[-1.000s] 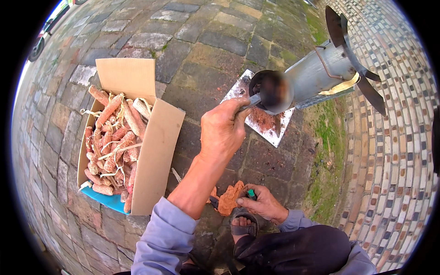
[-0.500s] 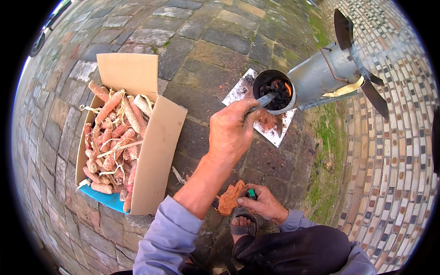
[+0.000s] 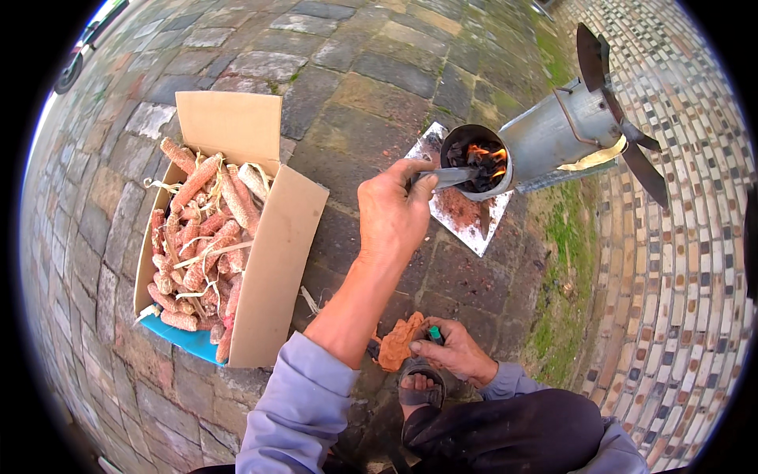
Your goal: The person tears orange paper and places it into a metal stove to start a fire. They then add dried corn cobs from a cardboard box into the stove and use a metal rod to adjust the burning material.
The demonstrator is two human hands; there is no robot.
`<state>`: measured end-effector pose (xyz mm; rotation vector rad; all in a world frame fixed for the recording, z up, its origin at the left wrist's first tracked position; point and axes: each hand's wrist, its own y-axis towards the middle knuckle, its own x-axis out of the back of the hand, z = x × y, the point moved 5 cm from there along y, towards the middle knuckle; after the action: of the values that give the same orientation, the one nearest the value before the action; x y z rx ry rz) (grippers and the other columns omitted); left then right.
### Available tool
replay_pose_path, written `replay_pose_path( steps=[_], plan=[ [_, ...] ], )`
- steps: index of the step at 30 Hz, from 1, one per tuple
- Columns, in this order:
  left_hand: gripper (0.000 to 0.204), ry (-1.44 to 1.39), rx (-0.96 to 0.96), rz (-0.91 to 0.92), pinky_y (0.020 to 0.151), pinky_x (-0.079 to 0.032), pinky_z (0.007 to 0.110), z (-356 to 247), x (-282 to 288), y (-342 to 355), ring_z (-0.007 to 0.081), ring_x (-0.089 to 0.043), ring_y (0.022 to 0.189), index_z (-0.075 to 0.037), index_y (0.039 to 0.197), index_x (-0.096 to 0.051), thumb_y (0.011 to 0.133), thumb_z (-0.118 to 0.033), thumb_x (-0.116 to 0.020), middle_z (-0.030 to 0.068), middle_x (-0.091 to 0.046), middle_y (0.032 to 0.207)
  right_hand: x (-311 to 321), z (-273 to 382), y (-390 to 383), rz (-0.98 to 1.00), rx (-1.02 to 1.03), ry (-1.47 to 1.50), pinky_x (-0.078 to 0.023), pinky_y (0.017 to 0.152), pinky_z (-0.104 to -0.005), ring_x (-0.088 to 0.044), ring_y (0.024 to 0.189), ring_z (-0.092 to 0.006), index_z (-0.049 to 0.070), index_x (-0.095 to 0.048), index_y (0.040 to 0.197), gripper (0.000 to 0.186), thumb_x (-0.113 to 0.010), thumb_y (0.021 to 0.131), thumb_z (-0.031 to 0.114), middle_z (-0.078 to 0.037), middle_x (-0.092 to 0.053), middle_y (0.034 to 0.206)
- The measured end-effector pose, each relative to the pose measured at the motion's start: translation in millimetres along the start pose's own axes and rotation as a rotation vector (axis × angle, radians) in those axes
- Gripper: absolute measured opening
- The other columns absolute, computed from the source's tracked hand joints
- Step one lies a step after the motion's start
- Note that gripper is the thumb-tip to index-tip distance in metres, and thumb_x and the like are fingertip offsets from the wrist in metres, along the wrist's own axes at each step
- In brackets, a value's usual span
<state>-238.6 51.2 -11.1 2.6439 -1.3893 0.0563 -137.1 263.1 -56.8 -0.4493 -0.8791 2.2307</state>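
My left hand (image 3: 392, 207) is closed around flat grey metal tongs (image 3: 452, 177), whose tip reaches into the round mouth of a metal stove (image 3: 512, 170). Dark charred pieces (image 3: 476, 167) lie inside that mouth, with orange flames among them. Low in front of my foot, my right hand (image 3: 460, 353) grips a small dark object with a green end (image 3: 435, 334); most of it is hidden by the fingers. Its fingertips are beside a crumpled orange cloth (image 3: 400, 341), and whether they touch it I cannot tell.
An opened cardboard box (image 3: 288, 257) full of corn cobs (image 3: 207, 237) stands at the left. Under the stove mouth lies a white, ash-dusted board (image 3: 493, 225). Dark fins (image 3: 643, 172) stick out at the stove pipe's far end. My sandalled foot (image 3: 420, 383) is near the cloth.
The flames in the stove mouth have grown larger. My left hand has shifted slightly left and down, with the tongs now lying flatter. The right hand has hardly moved.
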Motion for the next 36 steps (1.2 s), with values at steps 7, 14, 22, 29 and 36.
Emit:
replay_pose_path(
  steps=[7, 14, 22, 29, 36],
  plan=[
    [0.015, -0.043, 0.08, -0.066, 0.061, -0.053, 0.026, -1.4, 12.9, -5.6, 0.0102, -0.065, 0.065, 0.001, 0.103, -0.071, 0.089, -0.004, -0.069, 0.0081, -0.071, 0.074, 1.4, 1.1, -1.6, -0.007, 0.029, 0.002, -0.043, 0.066, -0.0245, -0.049, 0.075, -0.005, 0.002, -0.066, 0.101, 0.023, -0.072, 0.093, 0.022, 0.005, -0.056, 0.081],
    [0.017, 0.152, -0.452, -0.125, 0.06, -0.052, 0.028, -49.0, 37.3, -11.5, 0.0147, -0.067, 0.067, -0.003, 0.1, -0.07, 0.083, -0.001, -0.075, 0.0111, -0.072, 0.085, 6.0, -4.4, -1.6, -0.001, 0.007, 0.026, -0.043, 0.066, -0.025, -0.049, 0.075, -0.0049, 0.002, -0.065, 0.099, 0.022, -0.072, 0.094, 0.022, 0.004, -0.056, 0.081],
    [0.02, 0.247, -0.529, -0.136, 0.065, -0.055, 0.029, -60.0, 47.7, -25.0, 0.0204, -0.071, 0.075, -0.003, 0.099, -0.069, 0.081, 0.001, -0.076, 0.0113, -0.072, 0.088, 2.4, 1.8, -1.7, -0.008, 0.041, 0.027, -0.036, 0.057, -0.0237, -0.044, 0.065, -0.0038, 0.002, -0.063, 0.101, 0.021, -0.072, 0.093, 0.02, 0.005, -0.051, 0.076],
    [0.02, 0.237, -0.63, -0.109, 0.065, -0.056, 0.033, -69.4, 30.4, -21.1, 0.0269, -0.071, 0.077, -0.004, 0.097, -0.068, 0.08, 0.002, -0.075, 0.0125, -0.071, 0.089, 4.4, -0.1, -1.4, -0.018, 0.074, -0.009, -0.041, 0.065, -0.0255, -0.047, 0.074, -0.0053, 0.002, -0.066, 0.1, 0.023, -0.072, 0.093, 0.023, 0.005, -0.053, 0.08],
    [0.02, 0.313, -0.632, 0.011, 0.066, -0.055, 0.04, -54.0, 3.1, -12.5, 0.0324, -0.068, 0.077, -0.005, 0.098, -0.067, 0.08, -0.001, -0.074, 0.0123, -0.069, 0.086, 3.8, 3.2, -1.6, -0.008, 0.046, -0.008, -0.044, 0.066, -0.0254, -0.05, 0.075, -0.0062, 0.001, -0.066, 0.1, 0.02, -0.072, 0.094, 0.02, 0.003, -0.058, 0.081]
  ],
)
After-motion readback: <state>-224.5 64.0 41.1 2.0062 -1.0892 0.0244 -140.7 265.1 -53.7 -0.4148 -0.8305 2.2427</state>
